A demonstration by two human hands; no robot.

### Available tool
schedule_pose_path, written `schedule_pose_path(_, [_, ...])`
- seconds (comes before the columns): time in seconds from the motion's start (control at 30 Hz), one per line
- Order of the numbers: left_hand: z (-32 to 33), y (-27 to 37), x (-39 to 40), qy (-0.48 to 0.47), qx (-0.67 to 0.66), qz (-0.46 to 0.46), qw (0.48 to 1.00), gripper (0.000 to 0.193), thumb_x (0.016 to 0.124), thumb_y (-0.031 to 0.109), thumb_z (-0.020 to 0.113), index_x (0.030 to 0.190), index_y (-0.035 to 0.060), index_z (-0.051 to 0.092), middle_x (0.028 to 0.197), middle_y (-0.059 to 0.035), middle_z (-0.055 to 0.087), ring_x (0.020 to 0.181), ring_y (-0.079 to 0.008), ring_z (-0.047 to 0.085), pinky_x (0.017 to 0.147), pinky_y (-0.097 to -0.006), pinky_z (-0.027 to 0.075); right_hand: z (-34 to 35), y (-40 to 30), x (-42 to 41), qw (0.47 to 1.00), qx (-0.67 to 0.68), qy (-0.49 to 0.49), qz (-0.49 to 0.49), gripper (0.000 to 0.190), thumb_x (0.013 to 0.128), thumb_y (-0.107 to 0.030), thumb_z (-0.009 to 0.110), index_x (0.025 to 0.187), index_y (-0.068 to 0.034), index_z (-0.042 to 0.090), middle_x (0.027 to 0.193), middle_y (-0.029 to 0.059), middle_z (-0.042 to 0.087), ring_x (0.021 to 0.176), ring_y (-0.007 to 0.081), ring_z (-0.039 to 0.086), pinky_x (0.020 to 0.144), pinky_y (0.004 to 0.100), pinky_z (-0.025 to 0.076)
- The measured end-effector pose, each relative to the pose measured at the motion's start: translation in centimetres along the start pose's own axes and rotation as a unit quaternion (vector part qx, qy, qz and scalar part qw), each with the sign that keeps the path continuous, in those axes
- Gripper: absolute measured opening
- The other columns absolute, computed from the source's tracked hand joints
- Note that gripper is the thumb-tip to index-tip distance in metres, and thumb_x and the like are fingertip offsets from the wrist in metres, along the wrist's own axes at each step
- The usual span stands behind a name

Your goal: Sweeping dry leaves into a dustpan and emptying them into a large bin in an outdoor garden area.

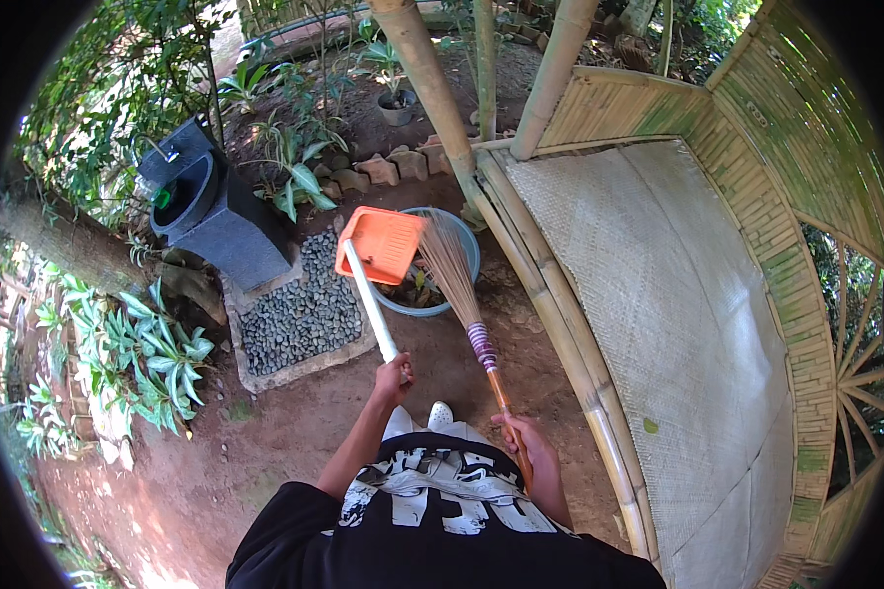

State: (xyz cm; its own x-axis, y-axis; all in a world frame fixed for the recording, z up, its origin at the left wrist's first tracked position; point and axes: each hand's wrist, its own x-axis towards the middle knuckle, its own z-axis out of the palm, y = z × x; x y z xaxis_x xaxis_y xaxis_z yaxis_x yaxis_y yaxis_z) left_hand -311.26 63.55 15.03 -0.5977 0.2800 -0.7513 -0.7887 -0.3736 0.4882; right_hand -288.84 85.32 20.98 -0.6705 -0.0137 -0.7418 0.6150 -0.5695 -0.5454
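Note:
My left hand (395, 378) grips the white handle of an orange plastic dustpan (385, 239). A few dark bits lie in the pan, which hangs over the left part of a blue-grey round tub (474, 254). Dry leaves (418, 291) show inside the tub, though the pan and broom hide some of it. My right hand (528, 444) is closed around the wooden handle of a stick broom (453, 269) with purple and white binding. The bristles point away from me, across the tub, with their tips beside the dustpan's right edge.
At right, a bamboo platform (552, 294) carries a woven mat (656, 294) with one leaf (650, 425) on it. A dark stone washbasin (228, 221) with a tap stands at left by a pebble bed (302, 316). Bamboo posts (427, 81) rise ahead. Bare soil (265, 456) surrounds my feet.

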Motion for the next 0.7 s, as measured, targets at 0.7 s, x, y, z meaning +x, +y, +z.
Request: schedule_pose_path(0.7, [-0.6, -0.6, 1.7, 0.016, -0.002, 0.007, 1.000, 0.006, 0.082, 0.010, 0.055, 0.082, 0.0055, 0.050, 0.063, 0.0009, 0.044, 0.051, -0.0078, 0.042, 0.044, -0.0211, 0.037, -0.5, -2.5, -1.9, 0.993, 0.071, -0.063, -0.063, 0.034, 0.091, -0.028, 0.044, 0.112, -0.002, 0.051, 0.058, -0.0007, 0.042, 0.043, 0.0072, 0.038, 0.040, 0.0202, 0.031])
